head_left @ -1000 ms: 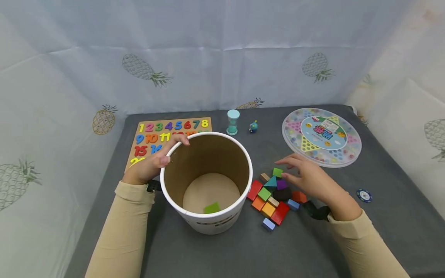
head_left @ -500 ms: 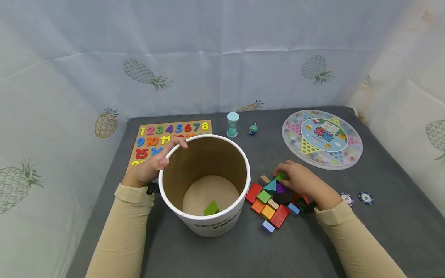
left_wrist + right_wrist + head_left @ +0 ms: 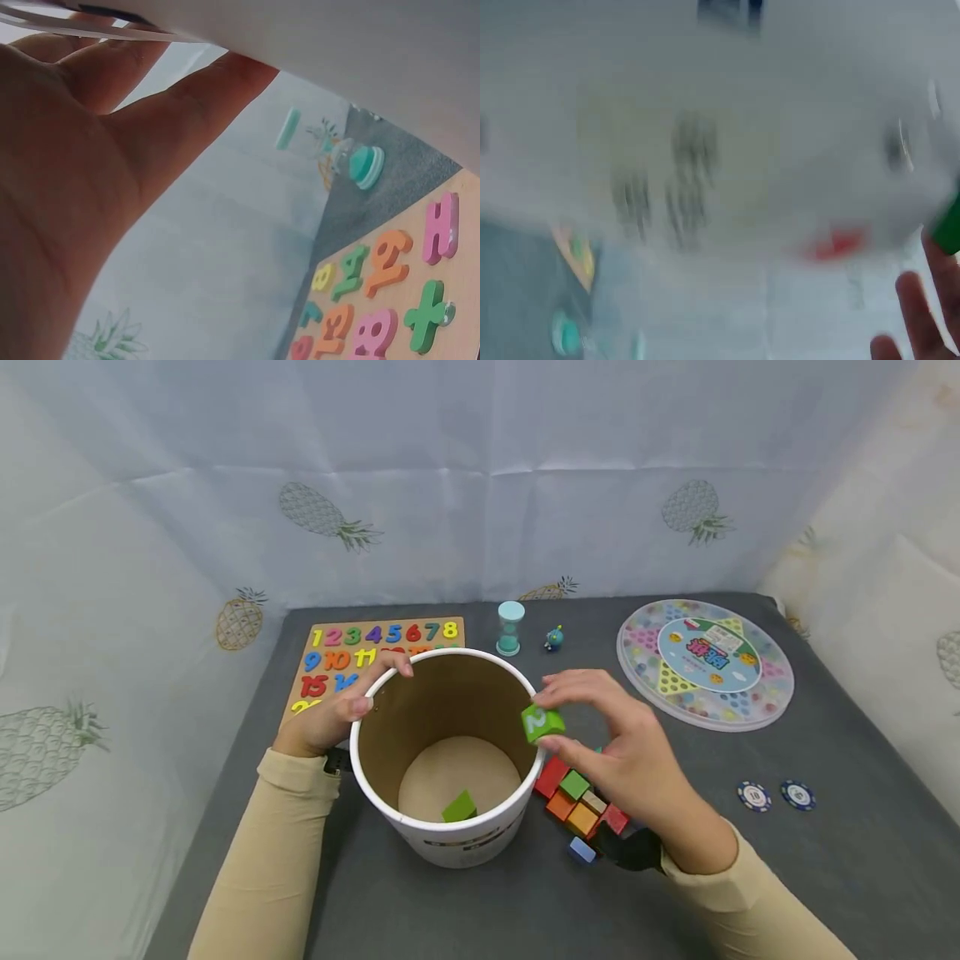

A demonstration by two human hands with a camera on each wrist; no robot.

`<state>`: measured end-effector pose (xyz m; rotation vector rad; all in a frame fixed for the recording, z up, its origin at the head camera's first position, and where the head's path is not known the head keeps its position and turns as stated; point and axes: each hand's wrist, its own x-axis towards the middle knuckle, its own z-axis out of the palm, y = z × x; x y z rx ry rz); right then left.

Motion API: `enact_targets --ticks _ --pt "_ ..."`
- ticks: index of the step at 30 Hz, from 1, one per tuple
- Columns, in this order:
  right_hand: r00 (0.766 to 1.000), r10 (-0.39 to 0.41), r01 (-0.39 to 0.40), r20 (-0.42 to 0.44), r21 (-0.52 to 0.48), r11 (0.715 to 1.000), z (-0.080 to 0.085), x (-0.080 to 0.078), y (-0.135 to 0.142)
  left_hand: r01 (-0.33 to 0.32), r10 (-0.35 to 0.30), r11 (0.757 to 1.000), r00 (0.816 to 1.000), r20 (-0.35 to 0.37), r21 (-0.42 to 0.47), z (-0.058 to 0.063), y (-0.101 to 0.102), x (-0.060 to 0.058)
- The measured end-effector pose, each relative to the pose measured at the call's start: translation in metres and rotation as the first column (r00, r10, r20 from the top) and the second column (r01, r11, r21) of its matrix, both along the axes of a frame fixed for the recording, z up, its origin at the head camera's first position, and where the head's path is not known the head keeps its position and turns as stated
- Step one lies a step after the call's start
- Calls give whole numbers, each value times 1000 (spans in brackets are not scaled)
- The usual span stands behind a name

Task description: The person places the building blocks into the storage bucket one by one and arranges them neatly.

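My left hand [image 3: 324, 718] grips the left rim of a big white bucket [image 3: 450, 693], thumb and fingers at the edge. The left wrist view shows that hand [image 3: 105, 150] under the pale bucket wall [image 3: 375, 52]. Pinched between thumb and fingers of my right hand [image 3: 630, 747] is a green block [image 3: 543, 723] with a white 2 on it, at the right rim. Another green block [image 3: 459, 807] lies on the bucket floor. Several coloured blocks [image 3: 582, 818] sit on the table right of the bucket, partly hidden by the right hand. The right wrist view is blurred.
Behind the bucket lies a wooden number board [image 3: 322, 668]. A teal sand timer [image 3: 509, 628] and a small blue toy figure [image 3: 554, 638] stand at the back. A round game board [image 3: 705, 664] and two poker chips [image 3: 753, 796] are on the right.
My right hand came down on the green block at the far side of the pile, pinched it and carried it up and left to the bucket rim. The left hand kept its hold.
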<state>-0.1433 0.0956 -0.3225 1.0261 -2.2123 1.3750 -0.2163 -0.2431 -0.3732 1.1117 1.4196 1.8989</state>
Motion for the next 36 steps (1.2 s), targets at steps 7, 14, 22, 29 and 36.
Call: enact_targets --ticks 7,14,22,29,36 --pt "1000 14 -14 11 -8 1000 -9 1 -4 -24 23 999 999 -24 -30 -1 0 0" --pt "964 -238 199 115 276 940 -48 -44 44 0 0 1000 1000 -13 -13 5 -8 2" --pt "898 -268 -42 348 676 735 -105 -66 79 30 -31 999 1000 -3 -10 -3 -3 -3" --pt "891 -257 -85 373 696 713 -113 -60 71 39 -39 999 999 -10 17 -8 -4 -3" --pt "903 -251 -57 349 677 734 -111 -57 74 2 -3 1000 1000 -10 -24 -2 -2 0"
